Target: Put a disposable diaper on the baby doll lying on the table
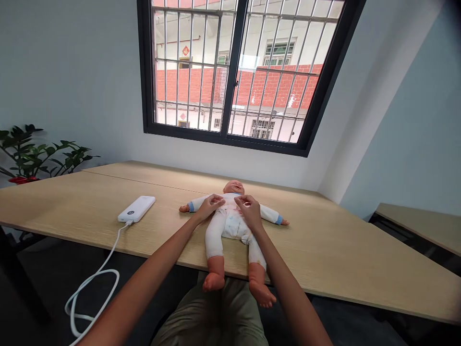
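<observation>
Nearest to us is our own lap in olive trousers (212,317), just below the near edge of the desk (342,250). Both bare forearms reach up from there to the baby doll (230,223).

The doll lies on its back at the middle of the near edge. Its long axis runs straight across the desk, with the head pointing to the far edge and the window (245,72). The bare feet point back at us, and the legs hang out over the near edge above our lap. Its arms are spread wide to either side, flat on the wood. It wears a white suit with blue cuffs.

Our left hand (211,205) rests on the doll's chest by its shoulder, fingers bent and tips on the white cloth. Our right hand (249,211) sits just beside it on the other side of the chest, fingertips gathered near the collar. We cannot tell whether either hand has cloth pinched or merely touches it.

To the left of the doll, well apart from it, a white power bank (137,208) lies near the desk's near edge. Its white cable (93,283) drops over that edge and loops below. Past the far left corner a red pot (18,179) holds a leafy green plant (36,154). A second desk (421,223) stands at the right.
</observation>
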Motion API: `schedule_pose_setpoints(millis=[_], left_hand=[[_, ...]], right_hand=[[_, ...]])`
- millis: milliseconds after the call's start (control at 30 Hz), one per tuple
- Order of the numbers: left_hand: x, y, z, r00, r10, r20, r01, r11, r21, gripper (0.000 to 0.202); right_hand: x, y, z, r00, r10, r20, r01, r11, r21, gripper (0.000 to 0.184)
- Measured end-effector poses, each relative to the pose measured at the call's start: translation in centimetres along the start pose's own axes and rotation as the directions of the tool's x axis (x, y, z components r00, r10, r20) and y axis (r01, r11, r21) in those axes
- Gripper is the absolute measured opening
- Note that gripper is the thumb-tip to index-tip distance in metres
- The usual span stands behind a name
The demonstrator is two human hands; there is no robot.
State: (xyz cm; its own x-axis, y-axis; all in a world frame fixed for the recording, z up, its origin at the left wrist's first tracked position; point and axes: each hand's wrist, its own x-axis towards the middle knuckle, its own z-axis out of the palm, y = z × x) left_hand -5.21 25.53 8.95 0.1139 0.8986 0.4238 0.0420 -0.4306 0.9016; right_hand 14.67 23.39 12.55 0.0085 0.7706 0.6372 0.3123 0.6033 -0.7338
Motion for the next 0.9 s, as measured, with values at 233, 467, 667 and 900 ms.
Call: schedule_pose_setpoints(millis=[233,467,667,900], left_hand=[[-0.3,0.3,0.5,0.999,0.030,-0.011,-0.029,0.994,0.109,0.057],[-0.4,0.4,0.7,0.999,0.035,-0.001,-0.035,0.991,0.126,0.054],[-0.4,0.5,0.6,0.998,0.058,0.018,-0.060,0.990,0.126,0.048],[0.2,-0.5,0.9,0.984,0.061,-0.169,-0.027,0.980,0.196,0.047]], right_hand=[[-0.3,0.0,0.5,0.967,-0.166,0.196,0.191,0.975,-0.116,0.011],[-0.2,0.5,0.5,0.953,-0.198,0.228,0.231,0.964,-0.128,0.010],[-0.5,0.1,0.4,0.946,-0.214,0.244,0.252,0.958,-0.135,0.011],[0.6,0.9,-0.4,0.977,-0.165,0.138,0.178,0.980,-0.086,0.024]])
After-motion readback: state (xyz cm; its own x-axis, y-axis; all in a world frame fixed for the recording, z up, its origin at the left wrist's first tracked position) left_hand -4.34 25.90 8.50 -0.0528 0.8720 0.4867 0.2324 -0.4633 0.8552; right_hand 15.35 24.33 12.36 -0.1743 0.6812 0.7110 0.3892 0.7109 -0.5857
